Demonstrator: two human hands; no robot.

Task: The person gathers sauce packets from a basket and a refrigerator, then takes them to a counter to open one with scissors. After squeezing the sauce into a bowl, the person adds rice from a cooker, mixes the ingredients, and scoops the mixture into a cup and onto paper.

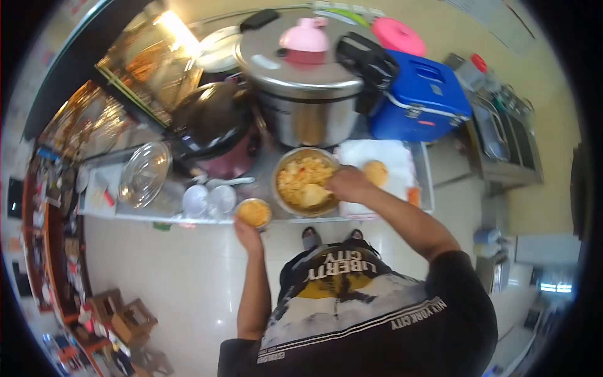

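Note:
My left hand (247,231) is wrapped round a small round bowl (254,213) filled with yellowish food, at the counter's front edge. To its right, a large metal bowl (306,182) holds yellow food with reddish bits. Over that bowl's right rim, my right hand (349,184) is closed on a pale scoop (313,194), whose end rests in the food. Its fingers are partly hidden. A yellowish round item (375,173) lies on a white cloth (392,161) beside my right hand.
Behind the bowl stands a big metal pressure cooker (301,81), with a dark-lidded pot (229,151) to its left and a blue cooler box (424,94) to its right. Clear plastic containers (208,201) and a transparent lid (146,174) lie on the left.

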